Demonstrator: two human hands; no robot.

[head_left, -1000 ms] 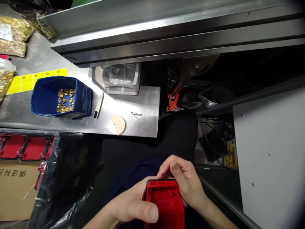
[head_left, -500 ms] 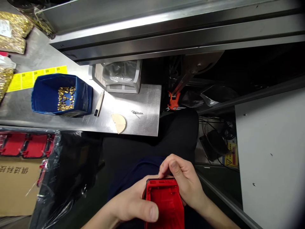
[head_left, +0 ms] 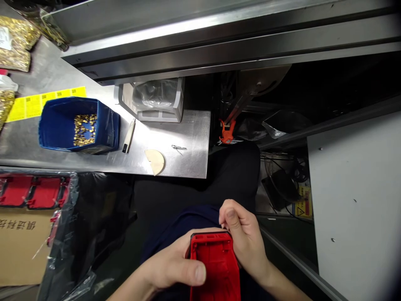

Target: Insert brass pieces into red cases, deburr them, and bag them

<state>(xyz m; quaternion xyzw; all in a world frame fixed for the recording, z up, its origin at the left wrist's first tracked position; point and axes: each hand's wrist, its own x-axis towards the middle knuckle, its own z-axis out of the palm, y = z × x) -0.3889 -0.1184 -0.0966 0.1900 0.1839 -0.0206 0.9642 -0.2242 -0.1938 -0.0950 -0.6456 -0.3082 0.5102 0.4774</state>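
Low in the view, my left hand [head_left: 172, 267] grips a hollow red plastic housing [head_left: 217, 261] with a black outer edge. The thumb presses on its left rim, while the other fingers are hidden beneath. Its open side faces up toward me. Against the housing's upper right side is my right hand [head_left: 246, 238], with fingers curled in and the thumb laid over the index finger. Whatever those curled fingers may hold is hidden.
On the metal bench [head_left: 196, 161] are a blue bin [head_left: 108, 125] of small brass-coloured parts, a utility knife [head_left: 128, 136], a beige half-disc [head_left: 156, 161], small metal pins [head_left: 179, 147] and a grey tray [head_left: 159, 116]. Red parts [head_left: 45, 192] lie in a plastic-lined box [head_left: 103, 196]. An orange clamp [head_left: 227, 133] hangs beyond.
My right hand's fingers have drawn back to the right from the housing's top edge and curled closer together. The left hand keeps its grip on the housing.
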